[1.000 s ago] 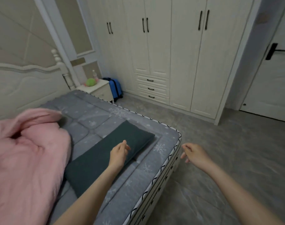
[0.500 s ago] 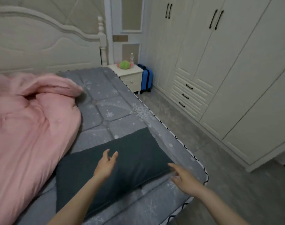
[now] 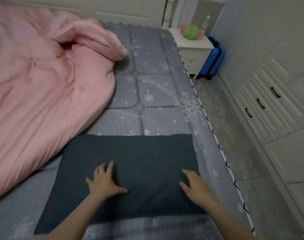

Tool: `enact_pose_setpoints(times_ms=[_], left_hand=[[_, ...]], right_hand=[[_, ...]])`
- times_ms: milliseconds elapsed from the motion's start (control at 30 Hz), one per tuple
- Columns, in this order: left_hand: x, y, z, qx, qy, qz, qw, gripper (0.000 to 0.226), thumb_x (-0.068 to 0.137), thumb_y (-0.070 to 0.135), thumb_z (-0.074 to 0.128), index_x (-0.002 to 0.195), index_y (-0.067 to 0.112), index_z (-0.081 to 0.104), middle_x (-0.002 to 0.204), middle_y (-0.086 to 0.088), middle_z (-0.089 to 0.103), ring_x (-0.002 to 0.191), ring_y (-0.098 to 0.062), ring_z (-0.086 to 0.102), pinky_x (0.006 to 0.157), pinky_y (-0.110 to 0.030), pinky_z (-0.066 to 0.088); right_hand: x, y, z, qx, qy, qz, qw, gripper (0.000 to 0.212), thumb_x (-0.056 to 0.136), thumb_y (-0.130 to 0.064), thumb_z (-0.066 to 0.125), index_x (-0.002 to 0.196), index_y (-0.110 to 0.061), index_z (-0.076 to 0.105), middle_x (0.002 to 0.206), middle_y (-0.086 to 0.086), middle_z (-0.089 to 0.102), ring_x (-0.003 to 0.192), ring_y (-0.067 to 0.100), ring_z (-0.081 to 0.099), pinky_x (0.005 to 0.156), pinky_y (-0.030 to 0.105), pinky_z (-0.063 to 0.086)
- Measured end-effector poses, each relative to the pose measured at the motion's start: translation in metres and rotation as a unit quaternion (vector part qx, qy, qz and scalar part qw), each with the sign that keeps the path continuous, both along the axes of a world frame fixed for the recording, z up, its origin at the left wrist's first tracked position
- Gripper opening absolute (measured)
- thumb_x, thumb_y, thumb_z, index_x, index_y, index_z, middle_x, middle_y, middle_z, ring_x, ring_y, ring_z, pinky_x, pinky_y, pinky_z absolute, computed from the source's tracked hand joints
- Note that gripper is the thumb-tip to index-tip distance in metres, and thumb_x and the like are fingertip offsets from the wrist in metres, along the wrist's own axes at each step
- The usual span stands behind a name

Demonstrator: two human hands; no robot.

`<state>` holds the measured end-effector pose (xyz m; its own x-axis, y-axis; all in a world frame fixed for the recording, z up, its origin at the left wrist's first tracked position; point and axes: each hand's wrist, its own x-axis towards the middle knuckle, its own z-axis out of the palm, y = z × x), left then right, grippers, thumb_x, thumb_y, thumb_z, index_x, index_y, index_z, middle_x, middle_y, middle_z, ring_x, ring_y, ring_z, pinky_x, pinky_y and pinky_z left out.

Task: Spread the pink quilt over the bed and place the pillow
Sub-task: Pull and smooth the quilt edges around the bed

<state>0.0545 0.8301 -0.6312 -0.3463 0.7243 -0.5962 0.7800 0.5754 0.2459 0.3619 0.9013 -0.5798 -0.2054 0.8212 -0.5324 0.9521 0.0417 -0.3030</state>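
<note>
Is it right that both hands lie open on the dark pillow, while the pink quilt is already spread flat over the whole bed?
Not quite. The head view shows both hands, left and right, open on the dark pillow, but the pink quilt is bunched on one side, leaving the grey mattress bare.

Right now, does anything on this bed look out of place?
Yes. The pink quilt lies bunched on the bed's left side, leaving bare mattress. The dark pillow sits at the near end, away from the headboard.
</note>
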Motion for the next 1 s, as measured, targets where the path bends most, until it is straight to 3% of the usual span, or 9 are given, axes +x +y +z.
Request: enact_pose_setpoints(times_ms=[67,167,500,633,700,800,900,1000], left_hand=[[-0.005,0.001,-0.028,-0.093,0.023,0.007,0.995,0.137,0.044,0.071,0.074,0.145,0.037,-0.012,0.155,-0.001,-0.018,0.143,-0.031,-0.012,0.106,-0.067,0.015],[0.001,0.001,-0.065,-0.120,0.073,-0.012,0.990,0.139,0.052,0.068,0.074,0.142,0.033,-0.025,0.152,-0.004,-0.029,0.140,-0.038,-0.018,0.105,-0.070,0.016],[0.003,0.015,-0.137,-0.089,0.143,-0.001,0.986,0.131,0.063,0.069,0.066,0.135,0.028,-0.036,0.149,-0.007,-0.035,0.140,-0.040,-0.017,0.104,-0.070,0.014],[0.000,0.019,-0.155,-0.087,0.148,-0.008,0.985,0.124,0.070,0.066,0.062,0.139,0.027,-0.033,0.139,-0.008,-0.045,0.139,-0.041,-0.019,0.104,-0.070,0.013],[-0.003,0.022,-0.161,-0.082,0.149,-0.011,0.985,0.124,0.070,0.066,0.062,0.139,0.027,-0.033,0.138,-0.009,-0.046,0.139,-0.041,-0.019,0.104,-0.070,0.012],[-0.013,0.023,-0.164,-0.070,0.151,-0.029,0.986,0.126,0.066,0.071,0.061,0.136,0.027,-0.035,0.143,-0.008,-0.042,0.140,-0.040,-0.016,0.105,-0.068,0.015],[-0.012,0.023,-0.171,-0.063,0.160,-0.035,0.984,0.125,0.067,0.069,0.062,0.138,0.027,-0.032,0.149,-0.009,-0.034,0.140,-0.041,-0.013,0.104,-0.068,0.016],[-0.005,0.026,-0.172,-0.077,0.183,-0.024,0.980,0.117,0.077,0.050,0.065,0.141,0.025,-0.030,0.149,-0.013,-0.033,0.140,-0.043,-0.013,0.102,-0.072,0.015]], right_hand=[[-0.015,0.026,-0.028,-0.021,-0.036,0.054,0.998,0.068,0.091,-0.047,0.049,0.148,-0.024,0.019,0.154,-0.001,0.022,0.138,0.021,0.028,0.112,0.038,0.030],[-0.037,0.062,-0.056,-0.028,-0.085,0.118,0.989,0.087,0.081,-0.061,0.054,0.149,-0.031,0.009,0.158,-0.002,0.005,0.144,0.024,0.013,0.115,0.050,0.017],[-0.156,0.182,-0.129,0.023,-0.013,0.206,0.978,0.117,0.056,-0.080,0.060,0.148,-0.033,0.004,0.158,-0.004,0.005,0.146,0.019,0.008,0.117,0.053,0.009],[-0.191,0.183,-0.181,-0.039,-0.021,0.213,0.976,0.122,0.051,-0.086,0.056,0.147,-0.036,0.001,0.158,-0.005,0.005,0.146,0.021,0.005,0.116,0.057,0.004],[-0.190,0.174,-0.204,-0.019,-0.020,0.202,0.979,0.121,0.049,-0.088,0.053,0.147,-0.037,0.004,0.157,-0.005,0.010,0.145,0.021,0.008,0.116,0.057,0.004],[-0.192,0.174,-0.213,0.055,-0.002,0.185,0.981,0.112,0.051,-0.088,0.053,0.143,-0.035,0.019,0.147,0.004,0.033,0.137,0.026,0.030,0.113,0.052,0.020],[-0.193,0.173,-0.207,0.075,-0.001,0.192,0.979,0.096,0.056,-0.086,0.052,0.132,-0.030,0.035,0.125,0.005,0.055,0.115,0.028,0.052,0.093,0.043,0.045],[-0.192,0.162,-0.194,0.091,-0.003,0.193,0.977,0.078,0.066,-0.081,0.051,0.122,-0.027,0.045,0.107,0.001,0.064,0.099,0.026,0.060,0.075,0.034,0.046]])
